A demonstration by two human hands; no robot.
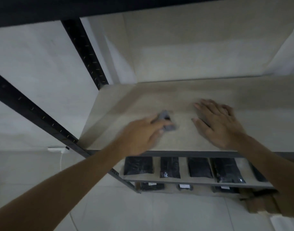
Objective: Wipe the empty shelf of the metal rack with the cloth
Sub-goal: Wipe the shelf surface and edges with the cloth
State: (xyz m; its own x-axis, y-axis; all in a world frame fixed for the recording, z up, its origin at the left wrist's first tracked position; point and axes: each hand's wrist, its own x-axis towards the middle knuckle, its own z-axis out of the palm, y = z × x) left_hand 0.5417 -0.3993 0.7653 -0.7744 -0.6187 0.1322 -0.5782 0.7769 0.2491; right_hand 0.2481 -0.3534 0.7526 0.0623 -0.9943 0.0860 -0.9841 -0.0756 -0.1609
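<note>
Cloth under the left hand on the shelf

The grey cloth [166, 121] lies bunched under the left hand's [141, 135] curled fingertips on the pale shelf [184, 90]; the right hand [219, 124] rests flat beside it, fingers spread.

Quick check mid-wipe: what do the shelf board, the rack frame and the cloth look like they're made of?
Shelf board: pale beige, matte, faintly mottled, likely particleboard or laminate, not bare metal. Rack frame: black slotted upright, looks like painted steel. Cloth: small grey soft wad under the left hand, probably microfibre or cotton; motion blur hides the weave.
</note>
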